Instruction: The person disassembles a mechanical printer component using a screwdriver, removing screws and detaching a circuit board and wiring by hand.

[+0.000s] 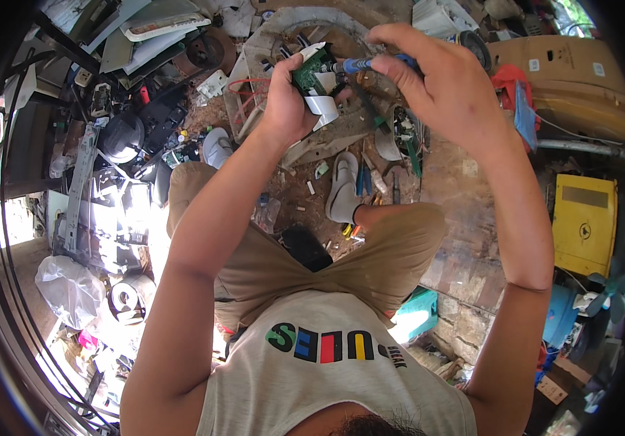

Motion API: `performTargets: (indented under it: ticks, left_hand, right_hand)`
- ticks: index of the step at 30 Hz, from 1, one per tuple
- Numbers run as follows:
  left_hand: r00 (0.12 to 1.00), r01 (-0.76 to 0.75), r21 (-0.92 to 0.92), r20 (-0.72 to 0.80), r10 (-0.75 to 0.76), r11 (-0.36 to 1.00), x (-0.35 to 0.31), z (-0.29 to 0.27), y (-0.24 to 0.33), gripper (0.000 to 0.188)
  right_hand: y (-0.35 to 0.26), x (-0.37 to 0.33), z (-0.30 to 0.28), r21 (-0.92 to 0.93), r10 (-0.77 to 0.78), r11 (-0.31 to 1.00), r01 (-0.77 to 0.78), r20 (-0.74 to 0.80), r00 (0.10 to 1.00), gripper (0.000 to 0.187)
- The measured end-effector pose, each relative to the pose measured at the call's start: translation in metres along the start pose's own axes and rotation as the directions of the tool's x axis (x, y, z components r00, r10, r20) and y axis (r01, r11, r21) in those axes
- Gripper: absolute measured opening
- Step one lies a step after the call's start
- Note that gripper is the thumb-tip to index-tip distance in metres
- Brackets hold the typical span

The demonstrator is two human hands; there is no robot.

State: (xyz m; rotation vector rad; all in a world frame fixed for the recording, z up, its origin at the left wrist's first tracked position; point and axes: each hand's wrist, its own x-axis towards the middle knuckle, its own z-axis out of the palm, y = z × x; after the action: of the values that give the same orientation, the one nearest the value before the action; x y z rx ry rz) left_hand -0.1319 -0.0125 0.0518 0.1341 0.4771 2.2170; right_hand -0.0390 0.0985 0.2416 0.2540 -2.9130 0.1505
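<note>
My left hand (287,105) is closed round a small white-cased device (324,109) and holds it up at the far middle. Its casing is off on one side, so a green circuit board (305,77) shows. In my right hand (447,91) is a blue-handled screwdriver (359,65), gripped between thumb and fingers and pointing left. The shaft's end is at the board; whether it sits in a screw is too small to tell. Below both hands lies a worn grey round frame (303,151) on the ground.
Pliers (363,180) and other hand tools lie beside my right shoe (342,190). A container of scrap parts (405,131) stands right of the frame. Piled electronic scrap (119,134) fills the left. At the right are a cardboard box (563,87) and a yellow case (583,229).
</note>
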Motion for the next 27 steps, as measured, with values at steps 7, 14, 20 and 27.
performTargets:
  ticks: [7, 14, 20, 27]
  left_hand:
    - [1.0, -0.014, -0.015, 0.001, 0.014, 1.0, 0.001, -0.002, 0.004, 0.052]
    - [0.999, -0.012, -0.002, 0.03, 0.012, 1.0, 0.002, 0.003, -0.001, 0.052]
    - [1.0, -0.015, 0.009, -0.006, 0.015, 1.0, 0.001, -0.003, 0.001, 0.05]
    - [0.999, -0.032, 0.013, 0.005, 0.032, 0.999, 0.001, 0.002, -0.001, 0.043]
  right_hand:
    - [-0.018, 0.001, -0.013, 0.066, 0.148, 0.986, -0.156, 0.111, 0.983, 0.029]
    - [0.007, 0.005, -0.003, 0.033, -0.307, 0.95, 0.31, -0.076, 0.949, 0.041]
    - [-0.005, 0.005, -0.005, 0.05, 0.171, 0.983, -0.177, 0.108, 0.979, 0.05]
    - [-0.012, 0.004, -0.013, 0.007, 0.181, 0.983, -0.183, 0.118, 0.976, 0.046]
